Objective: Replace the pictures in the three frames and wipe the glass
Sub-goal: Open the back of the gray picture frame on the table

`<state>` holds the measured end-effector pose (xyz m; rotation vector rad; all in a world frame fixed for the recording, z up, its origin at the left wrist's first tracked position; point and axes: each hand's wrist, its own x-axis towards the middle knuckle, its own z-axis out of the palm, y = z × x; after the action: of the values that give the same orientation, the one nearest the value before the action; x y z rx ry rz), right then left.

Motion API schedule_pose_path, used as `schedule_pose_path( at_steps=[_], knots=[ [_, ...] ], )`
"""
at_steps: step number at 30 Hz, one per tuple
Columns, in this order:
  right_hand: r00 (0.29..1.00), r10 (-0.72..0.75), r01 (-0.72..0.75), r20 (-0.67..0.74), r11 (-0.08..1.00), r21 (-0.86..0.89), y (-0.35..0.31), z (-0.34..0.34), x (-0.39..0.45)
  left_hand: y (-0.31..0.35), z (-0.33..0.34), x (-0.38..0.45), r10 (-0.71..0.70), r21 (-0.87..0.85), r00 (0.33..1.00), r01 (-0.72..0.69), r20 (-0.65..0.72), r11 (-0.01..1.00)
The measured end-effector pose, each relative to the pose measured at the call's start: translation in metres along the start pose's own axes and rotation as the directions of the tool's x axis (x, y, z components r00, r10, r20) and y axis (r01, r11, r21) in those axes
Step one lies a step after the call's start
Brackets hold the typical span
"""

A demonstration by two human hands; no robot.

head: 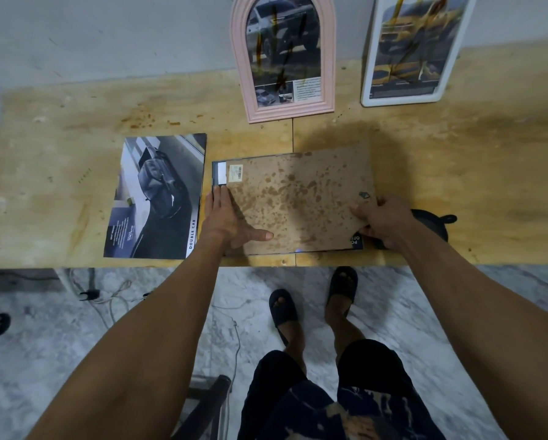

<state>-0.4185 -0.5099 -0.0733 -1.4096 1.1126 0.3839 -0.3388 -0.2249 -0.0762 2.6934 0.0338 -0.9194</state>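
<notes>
**Opening the first frame, two more untouched**

Lying face down on the plywood table (75, 128), the dark rectangular frame (216, 173) is the one in work. Its stained brown backing board (298, 198) sits askew over it, the right end raised off the frame. The left hand (228, 217) lies flat with straight fingers, pressing the board's left end and the frame edge. The right hand (380, 220) pinches the board's right edge between thumb and curled fingers, lifting it; a corner of the old print (357, 241) peeks out beneath.

Just left of the frame lies a stack of car brochure pages (161, 195), apparently the replacement pictures, apart from it and not yet used.

Against the wall lean the pink arched frame (282, 58) and the white rectangular frame (415, 49), both closed, holding car pictures, their glass streaked with brown and dark smears.

By my reading the job has barely begun: no picture swapped, no glass wiped, and no cloth that I can identify.
</notes>
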Motion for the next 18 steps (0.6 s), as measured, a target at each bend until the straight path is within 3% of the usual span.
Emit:
schedule_pose_path(
  at_steps=[11, 18],
  knots=[
    [0.996, 0.007, -0.010, 0.087, 0.999, 0.036, -0.011, 0.005, -0.003, -0.008, -0.002, 0.006, 0.022, -0.019, 1.000, -0.022, 0.011, 1.000],
    [0.997, -0.051, 0.050, -0.051, 0.998, -0.021, -0.008, 0.006, -0.002, -0.015, -0.004, 0.003, 0.026, 0.057, 0.997, -0.031, 0.079, 0.998]
  ],
)
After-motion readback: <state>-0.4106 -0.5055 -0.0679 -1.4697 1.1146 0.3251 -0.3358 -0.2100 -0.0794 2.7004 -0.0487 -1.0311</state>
